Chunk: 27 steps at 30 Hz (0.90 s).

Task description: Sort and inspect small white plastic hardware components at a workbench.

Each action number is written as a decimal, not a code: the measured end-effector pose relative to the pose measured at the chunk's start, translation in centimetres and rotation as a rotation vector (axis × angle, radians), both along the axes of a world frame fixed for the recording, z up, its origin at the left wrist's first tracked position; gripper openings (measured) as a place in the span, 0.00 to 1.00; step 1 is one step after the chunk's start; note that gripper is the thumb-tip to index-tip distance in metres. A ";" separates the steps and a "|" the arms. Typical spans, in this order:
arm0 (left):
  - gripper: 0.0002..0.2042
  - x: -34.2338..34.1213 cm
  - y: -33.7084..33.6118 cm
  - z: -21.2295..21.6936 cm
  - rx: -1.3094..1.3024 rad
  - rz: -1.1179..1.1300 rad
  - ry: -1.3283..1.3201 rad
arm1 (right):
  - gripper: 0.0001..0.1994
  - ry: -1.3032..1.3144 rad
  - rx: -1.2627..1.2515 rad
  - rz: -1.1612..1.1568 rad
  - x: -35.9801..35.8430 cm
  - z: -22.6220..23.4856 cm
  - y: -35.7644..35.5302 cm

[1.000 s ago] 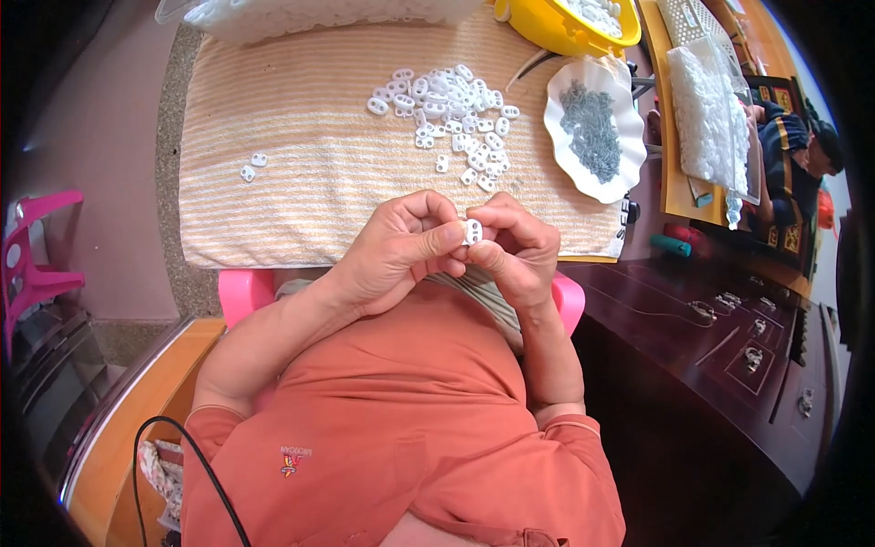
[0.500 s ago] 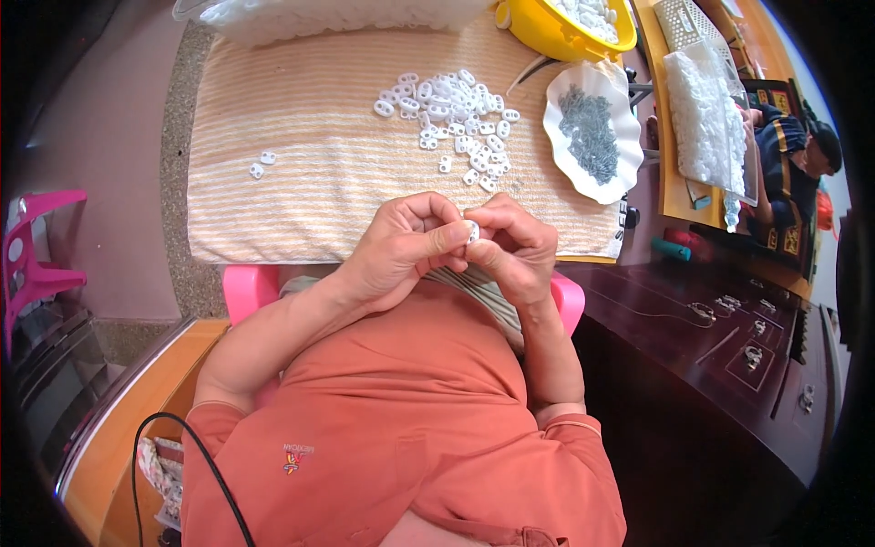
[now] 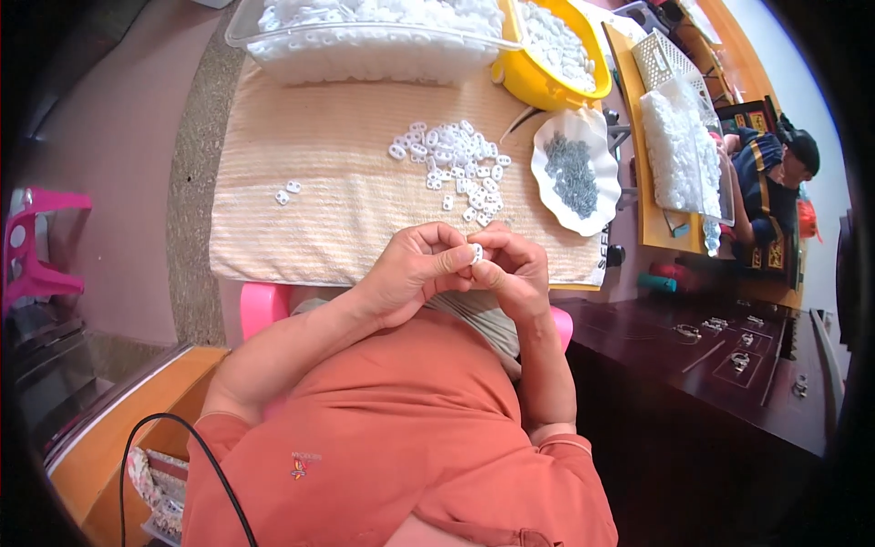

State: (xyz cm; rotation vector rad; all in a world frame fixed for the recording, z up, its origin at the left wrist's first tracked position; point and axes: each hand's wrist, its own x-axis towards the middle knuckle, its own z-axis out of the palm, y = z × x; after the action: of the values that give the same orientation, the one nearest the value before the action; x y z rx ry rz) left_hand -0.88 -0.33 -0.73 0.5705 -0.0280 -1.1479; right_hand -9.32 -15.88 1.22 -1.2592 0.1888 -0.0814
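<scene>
Between the fingertips of both hands is a small white oval plastic piece with holes (image 3: 477, 254). My left hand (image 3: 415, 271) pinches it from the left, thumb on top, and my right hand (image 3: 513, 275) grips it from the right. Both are held close together just above the table's near edge. Beyond them lies a loose pile of like white two-holed pieces (image 3: 456, 150) on a striped towel (image 3: 310, 219). Two such pieces (image 3: 287, 192) lie apart at the left. A white scalloped dish (image 3: 583, 221) holds many thin grey metal bits (image 3: 571, 173), too small to make out.
At the far edge stand a clear bin (image 3: 383, 64) full of white pieces and a yellow basin (image 3: 547, 91). A slim pointed tool (image 3: 518, 123) lies near the basin. At the right, a person (image 3: 766, 173) sits beside another table with a filled clear tray (image 3: 679, 150). A pink stool (image 3: 41, 246) is at left.
The view has shifted, bringing more of the far bin and basin into sight. Both hands keep their pinch on the white piece, with little change in their pose.
</scene>
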 end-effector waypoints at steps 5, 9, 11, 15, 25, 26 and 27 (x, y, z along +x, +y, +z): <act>0.06 -0.1 0.2 0.4 -0.001 -0.013 -0.043 | 0.06 -0.071 -0.104 0.010 0.1 0.6 -0.5; 0.06 0.1 0.4 0.3 -0.018 0.005 -0.045 | 0.05 -0.043 -0.221 -0.089 0.6 2.1 -1.0; 0.06 0.0 0.4 0.7 0.081 0.018 -0.051 | 0.05 0.022 -0.451 -0.215 1.5 3.7 -2.8; 0.05 0.0 0.4 0.9 0.119 0.015 -0.085 | 0.08 -0.136 -0.909 -0.443 6.4 7.6 -7.8; 0.05 1.0 0.2 0.1 0.160 0.186 -0.138 | 0.09 -0.015 -1.098 -0.168 8.1 4.6 -8.9; 0.05 1.0 0.3 0.2 0.163 0.186 -0.130 | 0.08 0.048 -1.091 -0.152 7.2 4.7 -7.4; 0.05 1.1 0.4 0.2 0.183 0.195 -0.135 | 0.08 0.028 -1.133 -0.108 6.6 3.7 -7.3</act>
State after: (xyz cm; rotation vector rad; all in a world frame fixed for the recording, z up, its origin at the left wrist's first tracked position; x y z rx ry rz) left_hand 0.17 0.03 -0.51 0.7956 0.0166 -0.9261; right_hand -2.77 -23.17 4.95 -2.3784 0.2437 -0.2899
